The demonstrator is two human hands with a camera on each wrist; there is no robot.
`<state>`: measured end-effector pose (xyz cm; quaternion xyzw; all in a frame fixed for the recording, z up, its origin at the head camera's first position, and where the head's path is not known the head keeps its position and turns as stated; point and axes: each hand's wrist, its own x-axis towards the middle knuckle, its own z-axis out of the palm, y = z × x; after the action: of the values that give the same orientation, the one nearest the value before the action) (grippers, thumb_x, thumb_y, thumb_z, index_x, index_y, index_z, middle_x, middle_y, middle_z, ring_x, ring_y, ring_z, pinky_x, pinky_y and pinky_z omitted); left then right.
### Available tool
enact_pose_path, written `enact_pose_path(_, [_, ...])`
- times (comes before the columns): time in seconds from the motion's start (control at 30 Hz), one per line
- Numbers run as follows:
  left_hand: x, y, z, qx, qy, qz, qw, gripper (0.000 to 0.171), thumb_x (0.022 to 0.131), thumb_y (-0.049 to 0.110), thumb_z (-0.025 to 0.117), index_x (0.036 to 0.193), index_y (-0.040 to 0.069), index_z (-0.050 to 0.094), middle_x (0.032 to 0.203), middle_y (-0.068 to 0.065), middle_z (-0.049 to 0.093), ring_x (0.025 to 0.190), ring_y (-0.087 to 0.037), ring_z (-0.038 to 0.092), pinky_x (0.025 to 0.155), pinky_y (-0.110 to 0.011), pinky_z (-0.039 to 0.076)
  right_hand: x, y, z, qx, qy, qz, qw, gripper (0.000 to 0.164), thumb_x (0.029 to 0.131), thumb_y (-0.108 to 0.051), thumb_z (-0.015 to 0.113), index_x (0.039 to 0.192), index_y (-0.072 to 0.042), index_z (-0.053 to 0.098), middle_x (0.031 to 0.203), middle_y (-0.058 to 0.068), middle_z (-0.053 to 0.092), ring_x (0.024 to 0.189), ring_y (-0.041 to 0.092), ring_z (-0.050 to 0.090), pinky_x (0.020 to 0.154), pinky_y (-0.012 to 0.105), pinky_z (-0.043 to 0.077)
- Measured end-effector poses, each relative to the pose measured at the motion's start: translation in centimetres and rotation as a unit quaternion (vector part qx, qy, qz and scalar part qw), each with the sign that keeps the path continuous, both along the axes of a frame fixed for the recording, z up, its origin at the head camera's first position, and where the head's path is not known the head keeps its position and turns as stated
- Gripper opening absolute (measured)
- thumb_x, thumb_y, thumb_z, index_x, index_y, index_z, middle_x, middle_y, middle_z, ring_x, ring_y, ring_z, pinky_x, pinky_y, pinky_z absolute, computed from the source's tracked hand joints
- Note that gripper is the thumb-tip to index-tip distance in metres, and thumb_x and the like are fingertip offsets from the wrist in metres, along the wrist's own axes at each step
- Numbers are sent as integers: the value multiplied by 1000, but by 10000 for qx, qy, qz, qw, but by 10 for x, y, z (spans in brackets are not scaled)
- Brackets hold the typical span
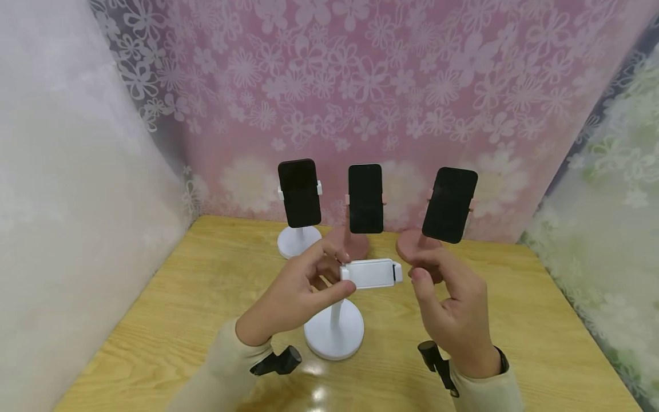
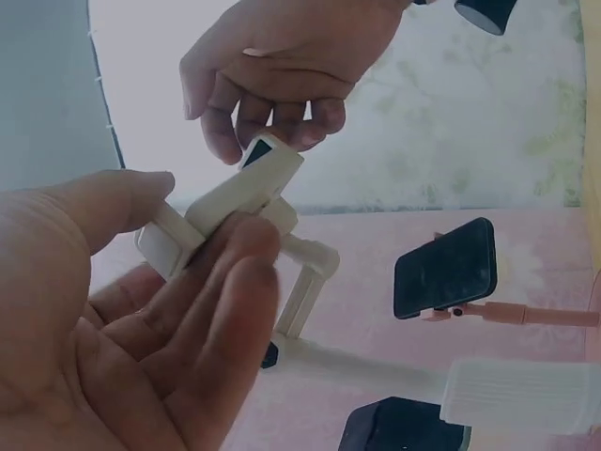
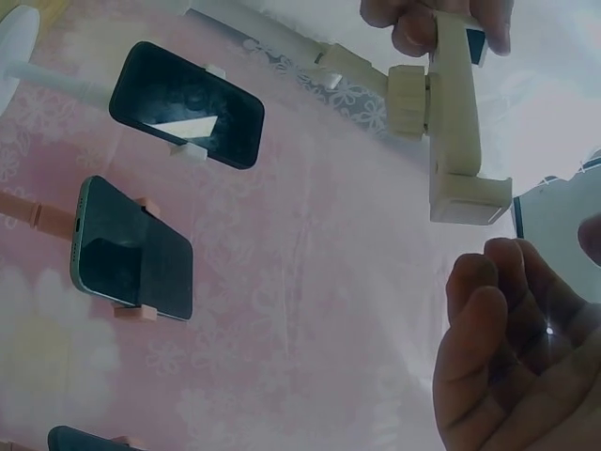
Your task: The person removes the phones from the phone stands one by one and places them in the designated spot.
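Note:
A white phone stand (image 1: pixel 334 332) stands on the table, its clamp head (image 1: pixel 372 273) lying sideways above the round base. My left hand (image 1: pixel 304 286) pinches the left end of that clamp between thumb and fingers. In the left wrist view the thumb (image 2: pixel 141 193) presses on the clamp's end piece, with fingers beneath. My right hand (image 1: pixel 455 303) is just off the clamp's right end, fingers loosely bent and holding nothing. A small gap separates its fingers (image 3: pixel 484 329) from the clamp in the right wrist view. No phone sits in this clamp.
Behind, a white stand (image 1: pixel 296 243) and two pink stands (image 1: pixel 355 243) each carry a dark phone; one is the right phone (image 1: pixel 449 205). A pink floral curtain (image 1: pixel 329 86) hangs behind the wooden table (image 1: pixel 195 320). Pale fabric walls (image 1: pixel 67 171) border both sides.

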<state>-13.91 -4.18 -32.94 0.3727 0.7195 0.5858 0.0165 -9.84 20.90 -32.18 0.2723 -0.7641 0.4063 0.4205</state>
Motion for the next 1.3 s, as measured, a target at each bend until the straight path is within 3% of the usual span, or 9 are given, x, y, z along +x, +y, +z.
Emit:
enact_pose_path(0.17, [1,3,1,-72,546,241,9982,18,96,10,75,109,10,63,88,1,72,80,-12,68,64,-30,57,1,1,3,39,-147,-13,9999,15,90,-2,60,99,-2,72,81,0,63,69,7,53,68,15,47])
enact_pose_path(0.47, [4,8,-3,378,643,594,9954,21,92,1,74,100,6,56,91,-6,68,81,-14,66,63,-29,55,7,7,2,27,-178,-131,9998,16,89,-2,60,99,-2,72,80,-2,63,69,7,53,67,15,49])
enact_pose_path(0.73, [5,-20,13,920,452,1622,9814,22,87,-10,71,98,-6,52,82,-1,65,67,-9,63,61,-22,52,8,6,10,186,157,333,9991,15,96,-10,58,97,-5,72,79,-3,63,68,5,55,66,17,49])
enact_pose_path(0.8, [3,-30,18,980,439,2109,9716,23,87,-10,72,97,-8,52,78,2,66,65,-8,62,61,-20,51,7,3,12,368,193,527,9977,16,99,-13,57,97,-6,71,80,-4,63,68,5,54,63,18,48])
enact_pose_path(0.93, [-2,-49,27,979,442,3128,9437,23,89,-4,75,96,-6,53,78,7,67,65,-8,62,61,-18,50,9,0,13,690,86,624,9956,13,98,-13,58,96,-10,70,83,-5,64,69,5,55,61,19,47])
enact_pose_path(1.03, [-8,-62,27,679,842,3847,9167,25,90,4,77,96,-4,54,77,9,68,64,-6,62,60,-15,50,12,1,14,873,-106,625,9942,9,97,-12,60,96,-12,69,83,-6,63,70,7,55,61,18,47])
enact_pose_path(1.17, [-26,-79,23,-3,1459,4605,8756,26,91,12,76,96,-4,56,74,0,69,61,2,59,57,-12,45,16,4,13,1114,-382,659,9909,8,99,-16,62,96,-14,69,84,-8,63,71,6,55,62,16,47])
enact_pose_path(1.23, [-38,-88,20,-315,1537,4747,8661,26,93,16,74,99,-4,57,76,-8,70,62,6,57,57,-11,43,18,4,13,1193,-490,630,9897,8,100,-18,62,95,-14,68,85,-9,63,72,5,55,62,16,47])
enact_pose_path(1.3, [-50,-97,16,-536,1468,4728,8672,29,95,18,71,103,-5,56,81,-14,70,66,8,56,59,-11,43,19,5,12,1241,-557,584,9890,8,99,-18,63,95,-15,68,85,-10,63,73,5,56,63,15,47])
